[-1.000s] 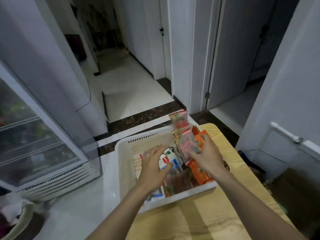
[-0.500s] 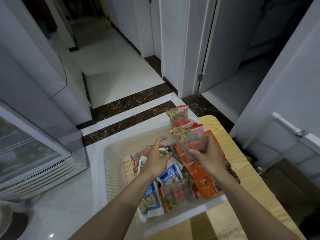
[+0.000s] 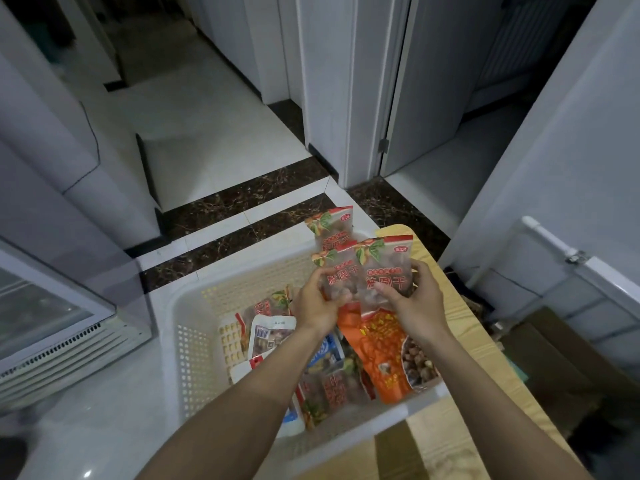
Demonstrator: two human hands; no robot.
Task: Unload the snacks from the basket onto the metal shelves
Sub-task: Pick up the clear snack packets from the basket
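Table (image 3: pixel 436 441), lower right, carries white basket (image 3: pixel 194 341), mostly full of snacks (image 3: pixel 381 344); no metal shelves in view. 3 red-topped packets (image 3: pixel 384 268) fanned above its far rim, gripped by left hand (image 3: pixel 317 306) and right hand (image 3: pixel 414 306). Unloading looks barely begun.

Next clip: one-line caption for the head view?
Left hand and right hand grip red-topped snack packets above the white basket of snacks on a yellow table.

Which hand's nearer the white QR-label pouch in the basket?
Left. The left hand sits just right of the white pouch; the right hand is farther right, above the orange bag. Both grip red-topped packets.
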